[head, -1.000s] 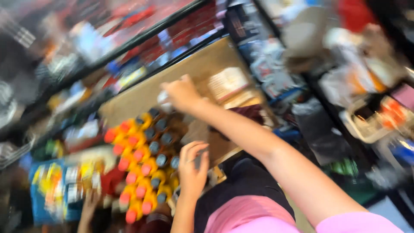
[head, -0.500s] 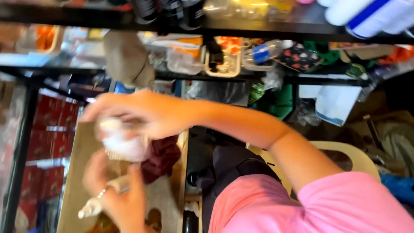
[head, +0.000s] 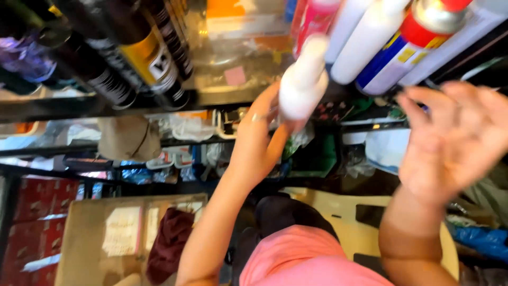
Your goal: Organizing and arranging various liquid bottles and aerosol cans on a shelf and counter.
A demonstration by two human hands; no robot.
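Two hands are raised toward a shelf (head: 222,95). A white bottle (head: 303,79) is gripped by the left hand (head: 259,137), fingers curled round its lower part, and is held up at the shelf's front edge, just beside a row of white bottles (head: 365,42). The right hand (head: 455,137) is spread open and empty, near those bottles. Dark bottles (head: 121,53) are seen on the shelf to the left.

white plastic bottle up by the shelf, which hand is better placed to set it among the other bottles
Left, probably. The left hand already grips the white plastic bottle right beside the upper shelf's white bottles. The right hand is open and empty, off to the side.
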